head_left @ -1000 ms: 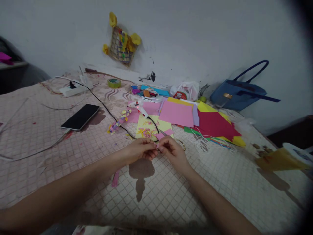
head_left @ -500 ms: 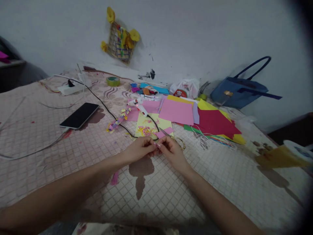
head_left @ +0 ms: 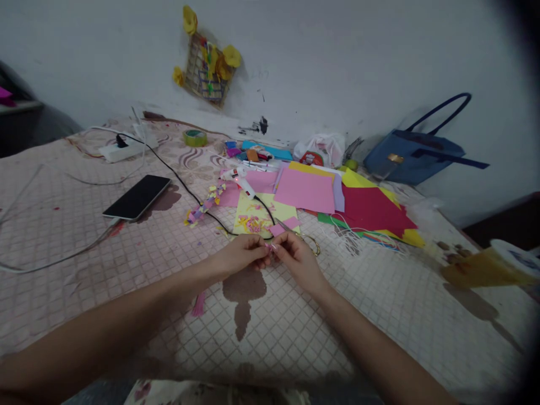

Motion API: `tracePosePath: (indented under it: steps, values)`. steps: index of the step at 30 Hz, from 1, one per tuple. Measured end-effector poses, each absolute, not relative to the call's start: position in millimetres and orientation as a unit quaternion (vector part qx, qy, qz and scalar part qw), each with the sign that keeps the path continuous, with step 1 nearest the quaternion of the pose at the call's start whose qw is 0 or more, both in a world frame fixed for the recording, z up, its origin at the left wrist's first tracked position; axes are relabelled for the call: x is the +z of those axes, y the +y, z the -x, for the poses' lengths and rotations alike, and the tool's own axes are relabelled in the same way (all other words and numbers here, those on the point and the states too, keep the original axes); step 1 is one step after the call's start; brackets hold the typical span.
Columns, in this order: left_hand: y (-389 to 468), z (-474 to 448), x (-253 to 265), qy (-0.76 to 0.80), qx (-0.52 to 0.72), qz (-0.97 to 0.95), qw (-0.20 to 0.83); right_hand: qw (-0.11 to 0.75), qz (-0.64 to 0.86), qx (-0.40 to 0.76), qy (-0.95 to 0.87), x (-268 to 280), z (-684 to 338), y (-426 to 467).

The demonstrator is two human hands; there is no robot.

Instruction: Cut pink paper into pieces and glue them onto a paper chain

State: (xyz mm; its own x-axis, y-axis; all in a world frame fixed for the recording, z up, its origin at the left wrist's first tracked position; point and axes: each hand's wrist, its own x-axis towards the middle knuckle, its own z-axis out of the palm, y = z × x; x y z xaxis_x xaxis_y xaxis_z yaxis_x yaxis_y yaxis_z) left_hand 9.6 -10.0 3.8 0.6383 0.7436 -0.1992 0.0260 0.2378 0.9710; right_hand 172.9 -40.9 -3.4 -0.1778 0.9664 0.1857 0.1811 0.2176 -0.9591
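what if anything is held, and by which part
The left hand and right hand pinch a small pink piece, apparently paper; which part each grips is too small to tell.

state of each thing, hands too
Left hand, pinching small pink piece
Right hand, pinching the same piece
White plastic glue gun, lying down, red light lit
Black rectangular phone, screen dark, white cable attached
White plastic power strip, black plug inserted
Gold-handled metal scissors, lying down, opening unclear
Greenish tape roll, lying flat

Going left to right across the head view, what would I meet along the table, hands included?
Black-screened rectangular phone, pink fringed tassel, left bare hand, right bare hand, thin white string, yellow-and-white container.
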Motion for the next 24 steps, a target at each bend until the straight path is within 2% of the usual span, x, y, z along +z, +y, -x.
tracePosePath:
  steps: [5, 12, 24]
  values:
    - [-10.8, -10.5, 2.3, 0.329, 0.268, -0.626, 0.654, 0.45, 0.463, 0.408, -0.646, -5.0, -172.9, -40.4]
    - [-12.2, -11.7, 2.0, 0.334, 0.261, -0.573, 0.702, 0.448, 0.468, 0.408, -0.643, -7.3, -173.6, -39.8]
    - [-12.4, -12.6, 3.0, 0.333, 0.26, -0.587, 0.691, 0.437, 0.477, 0.38, -0.661, -3.4, -174.5, -40.1]
